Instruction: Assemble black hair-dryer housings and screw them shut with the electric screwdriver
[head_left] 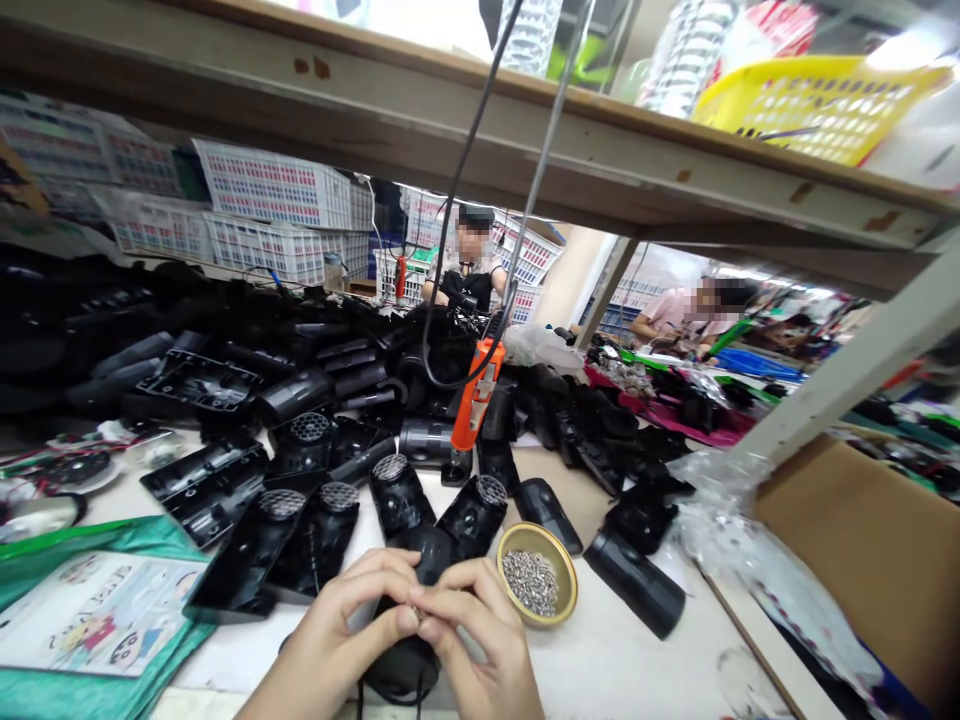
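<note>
My left hand (pixel 360 610) and my right hand (pixel 480 625) meet at the fingertips, both pinched closed. Whatever small item they may hold between them is too hidden to name. Beneath them lies a black plastic housing (pixel 401 670) with a dark cord running toward the front edge. Right beside my right hand stands a yellowish bowl (pixel 568 605) full of small metal screws (pixel 531 580). Beyond my fingers, an orange electric screwdriver (pixel 478 395) hangs nose down from above on its cable. Black shells with round grilles (pixel 390 468) lie around it.
Black plastic parts (pixel 300 395) are heaped across the back of the table. A green bag with a printed sheet (pixel 97 610) lies at left. A cardboard box (pixel 862 560) and clear plastic bags are at right. Overhead runs a shelf (pixel 450 110). Two people sit beyond.
</note>
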